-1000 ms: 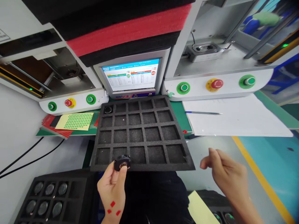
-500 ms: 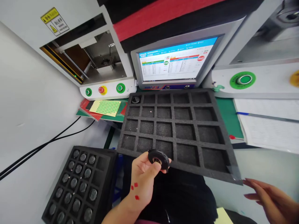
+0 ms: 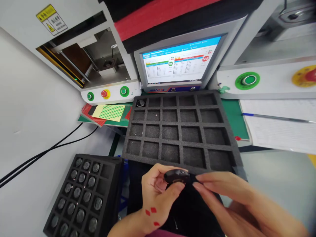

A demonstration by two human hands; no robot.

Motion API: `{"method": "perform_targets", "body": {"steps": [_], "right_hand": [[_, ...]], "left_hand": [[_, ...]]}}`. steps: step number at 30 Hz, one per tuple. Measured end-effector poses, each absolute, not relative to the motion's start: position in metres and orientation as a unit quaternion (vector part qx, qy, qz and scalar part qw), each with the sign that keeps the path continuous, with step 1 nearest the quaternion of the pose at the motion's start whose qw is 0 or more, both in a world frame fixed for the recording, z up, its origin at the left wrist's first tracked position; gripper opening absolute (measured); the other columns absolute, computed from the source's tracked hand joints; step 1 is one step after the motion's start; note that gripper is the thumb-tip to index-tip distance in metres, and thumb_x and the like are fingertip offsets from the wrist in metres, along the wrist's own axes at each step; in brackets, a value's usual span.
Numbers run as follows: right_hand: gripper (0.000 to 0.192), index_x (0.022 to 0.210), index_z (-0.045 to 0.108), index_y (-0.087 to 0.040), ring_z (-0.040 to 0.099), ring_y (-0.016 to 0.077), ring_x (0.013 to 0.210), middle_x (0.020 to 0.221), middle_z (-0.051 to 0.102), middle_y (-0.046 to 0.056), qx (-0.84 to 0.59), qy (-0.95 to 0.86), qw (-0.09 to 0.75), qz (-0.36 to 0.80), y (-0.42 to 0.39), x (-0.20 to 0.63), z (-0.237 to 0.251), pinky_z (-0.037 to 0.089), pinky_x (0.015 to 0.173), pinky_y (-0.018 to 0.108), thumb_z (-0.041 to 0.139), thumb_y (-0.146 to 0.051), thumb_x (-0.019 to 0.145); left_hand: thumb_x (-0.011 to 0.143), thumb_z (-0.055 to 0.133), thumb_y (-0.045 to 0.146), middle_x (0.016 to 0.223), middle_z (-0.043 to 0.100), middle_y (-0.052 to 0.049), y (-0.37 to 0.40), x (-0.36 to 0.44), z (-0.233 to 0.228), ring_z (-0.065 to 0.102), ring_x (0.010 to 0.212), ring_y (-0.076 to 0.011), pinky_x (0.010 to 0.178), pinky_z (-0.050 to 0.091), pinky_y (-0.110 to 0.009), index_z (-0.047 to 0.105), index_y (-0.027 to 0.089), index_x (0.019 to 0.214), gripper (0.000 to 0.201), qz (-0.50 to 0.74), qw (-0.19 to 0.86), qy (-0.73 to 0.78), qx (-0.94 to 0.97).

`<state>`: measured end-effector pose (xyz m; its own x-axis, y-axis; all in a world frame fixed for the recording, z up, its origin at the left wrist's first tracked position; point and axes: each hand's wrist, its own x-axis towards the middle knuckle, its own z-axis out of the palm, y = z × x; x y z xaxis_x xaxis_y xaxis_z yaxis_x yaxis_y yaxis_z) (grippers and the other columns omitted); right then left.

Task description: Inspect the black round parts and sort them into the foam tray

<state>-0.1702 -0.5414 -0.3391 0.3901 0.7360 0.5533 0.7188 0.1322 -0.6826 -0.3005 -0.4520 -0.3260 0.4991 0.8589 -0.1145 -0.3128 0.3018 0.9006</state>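
My left hand [image 3: 155,194] grips a small round black part [image 3: 176,176] between thumb and fingers, just in front of the near edge of a black foam tray [image 3: 179,131]. My right hand [image 3: 229,200] has come in from the right, its fingertips touching the right side of the same part. The foam tray has a grid of square pockets; only the far-left corner pocket holds a round part [image 3: 140,103]. A second black foam tray [image 3: 81,194] at lower left holds several round lens-like parts.
A monitor [image 3: 179,64] stands behind the tray between two white machine stations with green [image 3: 124,91] and red buttons [image 3: 104,93]. A sheet of green dot stickers [image 3: 108,112] lies at left. Papers and a pen [image 3: 276,118] lie at right. Black cables [image 3: 49,148] run at left.
My right hand moved left from the frame's right edge to meet the black part. My left hand turned the part and lowered it slightly. The view shifted a little.
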Motion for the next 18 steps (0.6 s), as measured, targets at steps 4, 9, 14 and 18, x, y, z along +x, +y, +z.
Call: {"method": "perform_targets", "body": {"steps": [4, 9, 14, 18], "right_hand": [[0.009, 0.098, 0.062, -0.020, 0.069, 0.0098, 0.074, 0.088, 0.071, 0.002, -0.617, -0.596, 0.514, 0.016, -0.520, -0.178, -0.316, 0.058, 0.069, 0.018, 0.055, -0.016, 0.098], [0.016, 0.109, 0.065, -0.014, 0.071, 0.0153, 0.092, 0.102, 0.073, 0.008, -0.589, -0.683, 0.431, 0.030, -0.535, -0.162, -0.319, 0.059, 0.085, 0.024, 0.059, -0.012, 0.094], [0.015, 0.106, 0.066, -0.016, 0.073, 0.0149, 0.091, 0.102, 0.075, 0.007, -0.590, -0.681, 0.433, 0.026, -0.536, -0.160, -0.318, 0.060, 0.080, 0.024, 0.053, -0.015, 0.098], [0.024, 0.098, 0.068, -0.021, 0.073, 0.0131, 0.076, 0.098, 0.076, 0.005, -0.590, -0.658, 0.468, 0.018, -0.530, -0.163, -0.323, 0.058, 0.062, 0.023, 0.045, -0.020, 0.103]], "left_hand": [[0.074, 0.074, 0.002, 0.082, 0.078, 0.001, -0.454, -0.305, -0.323, 0.073, 0.074, -0.0078, 0.072, 0.056, -0.010, 0.076, 0.020, 0.085, 0.021, 0.416, 0.710, 0.312, 0.475], [0.071, 0.073, -0.001, 0.081, 0.078, 0.001, -0.456, -0.307, -0.323, 0.073, 0.072, -0.0090, 0.071, 0.056, -0.010, 0.076, 0.021, 0.086, 0.027, 0.425, 0.644, 0.335, 0.541], [0.069, 0.072, -0.002, 0.077, 0.078, 0.000, -0.456, -0.307, -0.319, 0.072, 0.067, -0.0084, 0.067, 0.055, -0.008, 0.076, 0.021, 0.084, 0.027, 0.430, 0.591, 0.345, 0.589], [0.068, 0.074, 0.003, 0.066, 0.074, 0.000, -0.455, -0.309, -0.315, 0.069, 0.058, -0.0095, 0.060, 0.056, -0.012, 0.074, 0.017, 0.077, 0.017, 0.409, 0.599, 0.371, 0.580]]}}
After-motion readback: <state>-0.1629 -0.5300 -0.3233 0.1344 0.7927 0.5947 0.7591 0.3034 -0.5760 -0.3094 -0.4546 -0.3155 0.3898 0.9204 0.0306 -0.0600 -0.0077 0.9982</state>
